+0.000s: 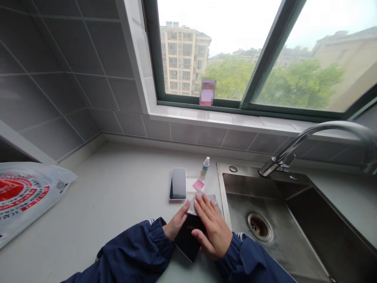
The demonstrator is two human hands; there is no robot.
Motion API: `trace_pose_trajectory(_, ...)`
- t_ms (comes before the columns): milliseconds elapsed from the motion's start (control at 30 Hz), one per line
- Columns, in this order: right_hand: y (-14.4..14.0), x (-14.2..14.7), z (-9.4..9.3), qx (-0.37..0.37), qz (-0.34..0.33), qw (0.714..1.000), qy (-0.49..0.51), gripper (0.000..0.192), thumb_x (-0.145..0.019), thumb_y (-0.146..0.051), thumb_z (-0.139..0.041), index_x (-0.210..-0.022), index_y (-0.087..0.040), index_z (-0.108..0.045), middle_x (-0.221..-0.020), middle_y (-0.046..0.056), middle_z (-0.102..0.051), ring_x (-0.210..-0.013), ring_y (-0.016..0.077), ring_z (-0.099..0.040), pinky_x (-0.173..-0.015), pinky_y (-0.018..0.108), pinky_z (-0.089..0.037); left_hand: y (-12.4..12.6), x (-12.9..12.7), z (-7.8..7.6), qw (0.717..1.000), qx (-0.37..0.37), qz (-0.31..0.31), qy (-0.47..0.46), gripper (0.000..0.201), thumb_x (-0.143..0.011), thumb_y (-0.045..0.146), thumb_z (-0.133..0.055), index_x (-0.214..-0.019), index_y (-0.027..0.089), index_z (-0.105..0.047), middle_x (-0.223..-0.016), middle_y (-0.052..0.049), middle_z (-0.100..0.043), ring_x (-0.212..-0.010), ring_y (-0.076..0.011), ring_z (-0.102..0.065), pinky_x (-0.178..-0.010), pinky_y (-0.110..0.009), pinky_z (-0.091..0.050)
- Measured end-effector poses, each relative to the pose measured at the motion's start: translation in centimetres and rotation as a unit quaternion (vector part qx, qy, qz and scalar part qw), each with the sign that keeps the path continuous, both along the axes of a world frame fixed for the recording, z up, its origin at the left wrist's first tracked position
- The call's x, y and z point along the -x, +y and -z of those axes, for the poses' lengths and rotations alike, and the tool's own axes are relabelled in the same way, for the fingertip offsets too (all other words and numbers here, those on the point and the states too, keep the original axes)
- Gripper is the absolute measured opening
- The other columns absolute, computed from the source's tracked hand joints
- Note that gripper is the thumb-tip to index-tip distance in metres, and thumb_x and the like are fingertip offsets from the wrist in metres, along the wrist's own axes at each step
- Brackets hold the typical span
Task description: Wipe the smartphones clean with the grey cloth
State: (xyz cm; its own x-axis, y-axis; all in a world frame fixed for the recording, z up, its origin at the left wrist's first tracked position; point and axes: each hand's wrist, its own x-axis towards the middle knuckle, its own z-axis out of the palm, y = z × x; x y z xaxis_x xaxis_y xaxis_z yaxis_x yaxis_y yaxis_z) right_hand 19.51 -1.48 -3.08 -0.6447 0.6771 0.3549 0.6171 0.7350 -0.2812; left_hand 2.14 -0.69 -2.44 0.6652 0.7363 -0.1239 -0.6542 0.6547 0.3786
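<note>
A dark-screened, phone-like device (188, 239) is tilted near the counter's front. My left hand (177, 221) grips its left edge, with the thumb along the side. Across the upper end of the screen lies a grey cloth (192, 207). My right hand (210, 226) holds this cloth against the screen, its fingers stretched over the fabric and the thumb lower on the glass. Just beyond the hands are a small pink square (198, 184) and a little spray bottle (205, 166) with a white top. Another phone (178, 184) lies face up to their left.
A stainless steel sink (250, 196) with a drain (260, 226) and a curved chrome faucet (285, 145) borders my right side. On the far left of the pale counter (123, 188) lies a white plastic bag (32, 196) with red print. Behind runs a tiled wall below a window (247, 59).
</note>
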Motion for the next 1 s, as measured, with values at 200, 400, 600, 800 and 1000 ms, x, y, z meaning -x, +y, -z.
trace_pose_trajectory(200, -1.5, 1.3, -1.1, 0.041, -0.112, 0.993, -0.026, 0.075, -0.095, -0.057, -0.045, -0.152, -0.013, -0.027, -0.158, 0.011, -0.024, -0.147, 0.0321, -0.016, -0.119, 0.051, -0.02, 0.4, 0.5, 0.1, 0.996, 0.075, 0.019, 0.038, 0.08, -0.088, 0.069, -0.035, -0.103, -0.001, -0.069, -0.102, -0.023, -0.072, -0.121, -0.0311, -0.057, -0.115, -0.039, -0.026)
trace_pose_trajectory(400, 0.0, 0.0, 0.1, 0.018, -0.019, 1.0, 0.004, 0.062, -0.1, -0.04, -0.039, -0.153, -0.012, -0.023, -0.158, 0.014, -0.021, -0.147, 0.0328, -0.014, -0.114, 0.056, -0.028, 0.6, 0.0, 0.0, 0.999, -0.02, -0.012, -0.037, 0.066, -0.094, 0.057, -0.037, -0.131, 0.007, -0.055, -0.128, -0.016, -0.063, -0.136, -0.026, -0.042, -0.119, -0.036, -0.016)
trace_pose_trajectory(600, -0.5, 0.3, -0.2, 0.032, -0.035, 0.999, 0.017, 0.069, -0.097, -0.048, -0.042, -0.154, -0.013, -0.021, -0.158, 0.014, -0.022, -0.147, 0.034, -0.015, -0.115, 0.057, -0.025, 0.5, -0.1, 0.2, 0.999, -0.003, -0.023, -0.039, 0.067, -0.094, 0.057, -0.034, -0.131, 0.006, -0.056, -0.124, -0.016, -0.065, -0.132, -0.0249, -0.048, -0.117, -0.034, -0.021)
trace_pose_trajectory(800, -2.2, 1.3, -1.8, 0.036, -0.14, 0.989, 0.009, 0.066, -0.096, -0.054, -0.042, -0.148, -0.014, -0.036, -0.153, 0.011, -0.036, -0.146, 0.0291, -0.022, -0.119, 0.049, -0.018, 0.9, 0.9, 0.7, 0.999, 0.049, 0.0, 0.022, 0.09, -0.086, 0.075, -0.028, -0.113, -0.003, -0.064, -0.09, -0.02, -0.074, -0.089, -0.0257, -0.071, -0.093, -0.033, -0.047)
trace_pose_trajectory(1000, -2.7, 1.8, -1.4, -0.038, -0.209, 0.977, 0.032, 0.058, -0.096, -0.055, -0.046, -0.139, -0.017, -0.049, -0.147, 0.007, -0.046, -0.144, 0.0244, -0.029, -0.121, 0.043, -0.018, 0.7, 1.4, 0.1, 0.999, 0.016, 0.022, 0.042, 0.098, -0.082, 0.08, -0.022, -0.131, 0.001, -0.052, -0.112, -0.025, -0.068, -0.104, -0.0334, -0.066, -0.095, -0.043, -0.046)
